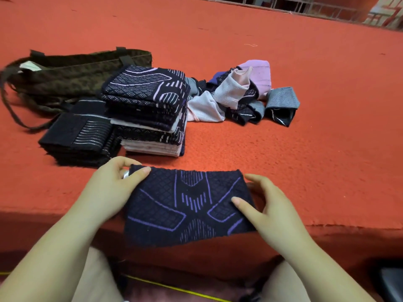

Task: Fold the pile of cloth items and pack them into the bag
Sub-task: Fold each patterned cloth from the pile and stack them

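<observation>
A dark navy cloth with purple line patterns (187,205) lies spread at the near edge of the red surface, its lower part hanging over the edge. My left hand (113,188) pinches its upper left corner. My right hand (268,203) holds its right side, with the thumb on top. Beyond it stand a tall stack of folded cloths (148,110) and a lower dark stack (80,136). To their right lies a loose pile of unfolded cloths (237,97) in pink, grey and navy. A dark brown bag (72,73) lies on its side at the far left.
The red carpeted surface (283,153) stretches far to the right and back. Its front edge (349,225) drops off just past the cloth. The bag's long straps (13,110) trail at the left. My knees are below the edge.
</observation>
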Demonstrator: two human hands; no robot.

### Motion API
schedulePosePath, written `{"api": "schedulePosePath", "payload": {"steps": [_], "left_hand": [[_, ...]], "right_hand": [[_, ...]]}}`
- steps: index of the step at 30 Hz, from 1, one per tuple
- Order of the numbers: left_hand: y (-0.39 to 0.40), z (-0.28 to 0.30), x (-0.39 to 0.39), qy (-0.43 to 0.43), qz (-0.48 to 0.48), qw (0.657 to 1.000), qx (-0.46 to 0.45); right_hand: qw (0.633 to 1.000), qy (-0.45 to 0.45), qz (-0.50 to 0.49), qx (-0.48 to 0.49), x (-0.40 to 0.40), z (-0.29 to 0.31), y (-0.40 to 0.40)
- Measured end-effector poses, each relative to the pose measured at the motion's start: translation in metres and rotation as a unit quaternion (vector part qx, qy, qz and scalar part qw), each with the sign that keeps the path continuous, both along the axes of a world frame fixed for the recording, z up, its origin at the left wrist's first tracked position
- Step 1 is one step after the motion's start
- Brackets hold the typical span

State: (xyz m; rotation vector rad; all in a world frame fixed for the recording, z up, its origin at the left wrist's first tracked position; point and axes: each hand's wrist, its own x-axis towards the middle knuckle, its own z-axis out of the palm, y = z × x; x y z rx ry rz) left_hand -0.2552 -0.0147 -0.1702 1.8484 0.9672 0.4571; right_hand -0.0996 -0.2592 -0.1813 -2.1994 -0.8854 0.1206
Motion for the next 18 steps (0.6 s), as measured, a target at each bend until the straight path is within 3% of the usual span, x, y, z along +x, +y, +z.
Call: {"api": "schedulePosePath", "payload": {"steps": [3, 7, 14, 18], "left_hand": [[0.003, -0.006, -0.011, 0.0, -0.029, 0.998, -0.059], [-0.001, 0.0, -0.017, 0.017, -0.064, 0.998, -0.012], [-0.027, 0.003, 0.008, -0.021, -0.081, 0.995, 0.049], [-0.042, -0.002, 0.03, -0.051, -0.116, 0.992, -0.004]], "right_hand": [[0.999, -0.001, -0.044, 0.007, -0.004, 0.002, 0.008], [0.998, -0.011, -0.053, 0.022, -0.012, -0.001, 0.015], [0.984, 0.012, -0.109, 0.142, 0.006, 0.001, 0.0], [0.972, 0.006, -0.169, 0.164, 0.027, 0.01, -0.02]]}}
